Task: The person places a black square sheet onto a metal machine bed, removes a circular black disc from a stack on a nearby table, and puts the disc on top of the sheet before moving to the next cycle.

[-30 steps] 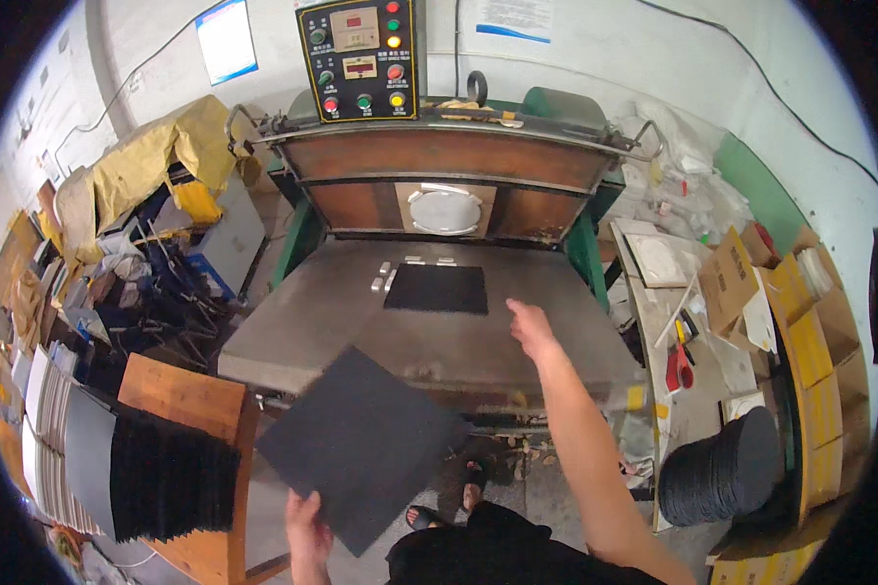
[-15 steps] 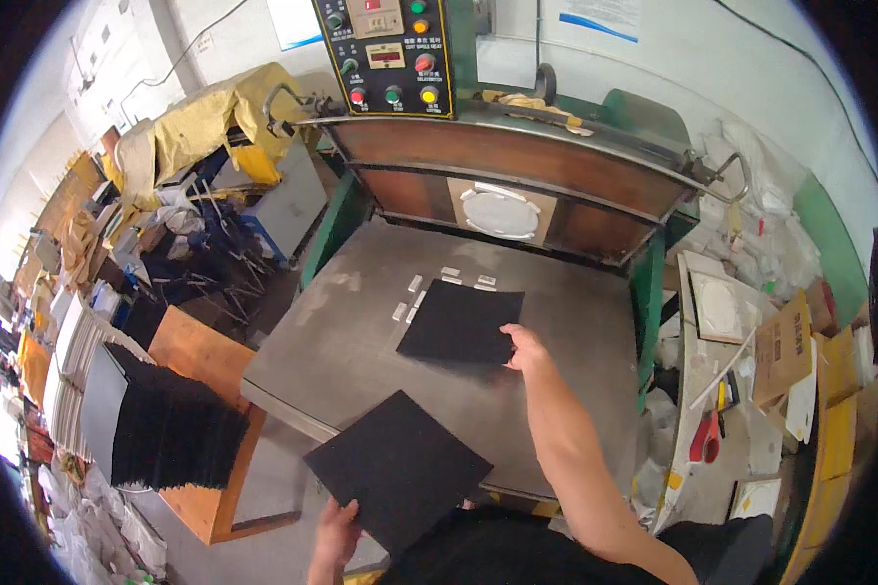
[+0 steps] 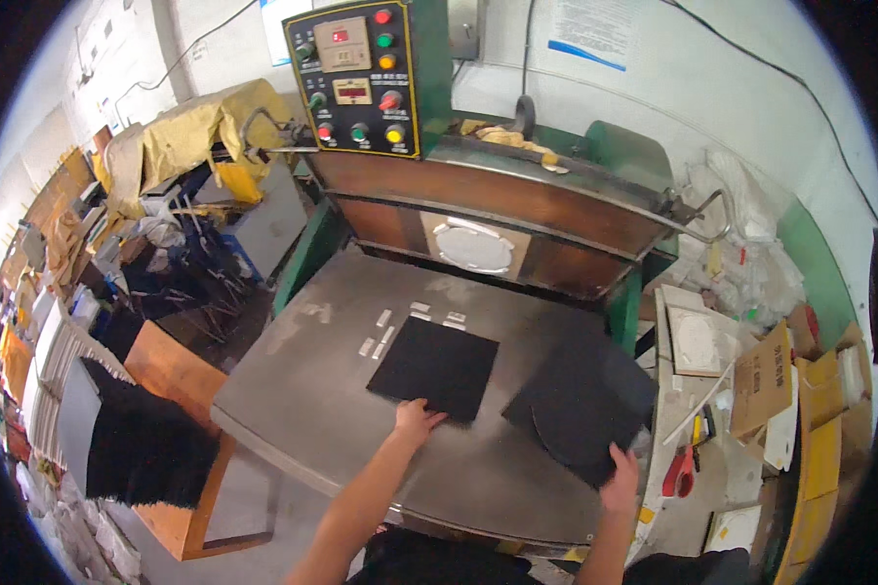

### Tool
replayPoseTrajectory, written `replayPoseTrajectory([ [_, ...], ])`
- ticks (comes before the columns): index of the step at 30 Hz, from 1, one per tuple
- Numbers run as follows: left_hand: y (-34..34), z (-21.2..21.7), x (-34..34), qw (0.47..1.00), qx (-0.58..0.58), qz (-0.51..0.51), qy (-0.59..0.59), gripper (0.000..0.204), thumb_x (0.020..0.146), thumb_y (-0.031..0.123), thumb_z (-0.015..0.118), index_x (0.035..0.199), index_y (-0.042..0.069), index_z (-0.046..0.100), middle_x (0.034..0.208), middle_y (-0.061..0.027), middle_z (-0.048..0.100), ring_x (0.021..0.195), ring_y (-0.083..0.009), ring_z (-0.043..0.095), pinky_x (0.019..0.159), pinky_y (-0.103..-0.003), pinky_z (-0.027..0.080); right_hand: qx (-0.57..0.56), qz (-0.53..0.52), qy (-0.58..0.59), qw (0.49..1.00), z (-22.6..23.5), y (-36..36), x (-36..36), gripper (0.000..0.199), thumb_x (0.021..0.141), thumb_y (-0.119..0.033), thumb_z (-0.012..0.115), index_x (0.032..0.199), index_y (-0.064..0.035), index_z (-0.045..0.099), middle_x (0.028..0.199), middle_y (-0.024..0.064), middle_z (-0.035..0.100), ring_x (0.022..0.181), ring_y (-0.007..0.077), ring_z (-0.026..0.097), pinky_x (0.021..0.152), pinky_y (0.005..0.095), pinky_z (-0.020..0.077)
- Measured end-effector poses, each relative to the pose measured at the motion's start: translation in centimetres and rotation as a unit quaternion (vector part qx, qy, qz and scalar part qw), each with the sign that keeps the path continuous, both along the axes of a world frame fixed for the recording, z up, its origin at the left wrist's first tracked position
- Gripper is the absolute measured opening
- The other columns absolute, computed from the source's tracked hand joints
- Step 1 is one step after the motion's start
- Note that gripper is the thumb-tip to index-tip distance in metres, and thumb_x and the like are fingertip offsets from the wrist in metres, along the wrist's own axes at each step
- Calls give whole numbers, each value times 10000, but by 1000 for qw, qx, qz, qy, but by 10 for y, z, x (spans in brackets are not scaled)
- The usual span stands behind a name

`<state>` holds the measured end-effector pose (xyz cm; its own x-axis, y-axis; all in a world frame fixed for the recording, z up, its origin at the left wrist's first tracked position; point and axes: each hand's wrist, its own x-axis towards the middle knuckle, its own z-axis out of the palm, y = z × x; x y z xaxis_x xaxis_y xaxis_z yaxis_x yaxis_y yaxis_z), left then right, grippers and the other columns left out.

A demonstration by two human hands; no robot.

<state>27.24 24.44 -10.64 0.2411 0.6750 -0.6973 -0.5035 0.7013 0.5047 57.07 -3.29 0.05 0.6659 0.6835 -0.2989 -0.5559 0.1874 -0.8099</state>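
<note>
A square black sheet [image 3: 437, 369] lies on the grey metal press bed [image 3: 312, 395], its far left edges close against several small white blocks [image 3: 382, 334]. My left hand [image 3: 418, 421] is at the near edge of this sheet, fingers closed on it. Farther right, my right hand [image 3: 619, 481] grips a second black sheet [image 3: 590, 400] by its near right corner. That sheet shows a curved cut line and looks blurred; a rounded part hangs a little out of line with the rest. It is over the right side of the bed.
Behind the bed stands the raised press plate with a white oval die [image 3: 473, 246], below a control box [image 3: 356, 83]. On the left, a stack of black sheets [image 3: 151, 439] rests by an orange wooden stand [image 3: 180, 370]. Red-handled scissors [image 3: 680, 471] lie on the right-hand bench.
The sheet my left hand held at lower left is now on the bed by the blocks. My right hand has moved right, carrying the other sheet off that spot. The view has shifted slightly.
</note>
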Motion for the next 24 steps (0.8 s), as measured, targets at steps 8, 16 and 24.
replayPoseTrajectory([
  [8,-29,15,38,674,479,-227,515,707,740,298,738,1324,15,456,1416,-197,448,1338,-311,407,1118,-486,299,-205,-217,-44,954,49,-157,-83,507,879,-159,635,1340,4,502,1289,126,558,1132,292,547,954,405,455],
  [16,21,-14,110,412,553,-359,628,610,808,290,641,1335,47,455,1462,-165,405,1415,-371,272,1141,-597,184,-247,-264,-102,927,117,-166,-168,448,877,-123,618,1291,40,563,1223,132,593,1070,289,546,921,397,437],
  [24,-47,72,68,712,538,-433,123,454,934,318,602,1284,37,529,1144,-112,646,1017,-244,637,902,-356,488,-168,-325,-43,930,76,-177,-241,449,837,-66,606,1276,5,543,1181,90,638,1058,212,612,943,316,465],
])
